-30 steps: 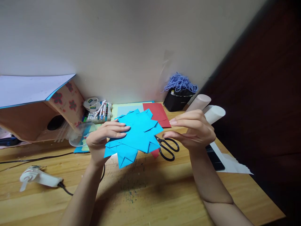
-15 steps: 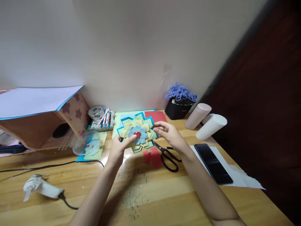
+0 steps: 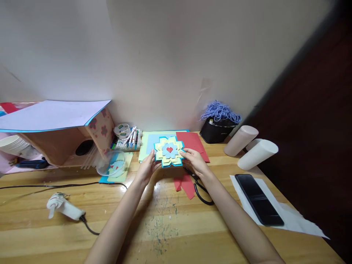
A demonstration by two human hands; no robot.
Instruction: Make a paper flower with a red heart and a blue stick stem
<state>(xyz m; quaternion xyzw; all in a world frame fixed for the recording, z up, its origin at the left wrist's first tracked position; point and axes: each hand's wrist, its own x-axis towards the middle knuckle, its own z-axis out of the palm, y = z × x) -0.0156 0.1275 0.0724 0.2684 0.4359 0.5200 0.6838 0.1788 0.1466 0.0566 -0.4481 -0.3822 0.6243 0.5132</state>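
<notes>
A layered paper flower [image 3: 165, 158] in blue, yellow and pale blue, with a small red heart [image 3: 169, 149] at its centre, is held above the table, its face toward me. My left hand [image 3: 147, 168] grips its left edge, thumb in front and fingers behind. At the right edge, my right hand [image 3: 194, 161] pinches it the same way. Below the right hand lie black-handled scissors [image 3: 203, 194], partly hidden by the hand and forearm. Red paper scraps [image 3: 187, 186] rest beside the scissors.
Behind are coloured sheets [image 3: 145, 146], red paper [image 3: 189, 141], markers [image 3: 133, 138] and a black holder with blue yarn [image 3: 217, 130]. A clear bowl [image 3: 103, 170] and glue gun [image 3: 64, 207] stand left. White cylinders [image 3: 257, 154] and a phone [image 3: 258, 200] are right.
The paper flower has turned and levelled from a tilted pose. My left thumb has left the red centre for the left edge, and my right hand has closed on the right edge.
</notes>
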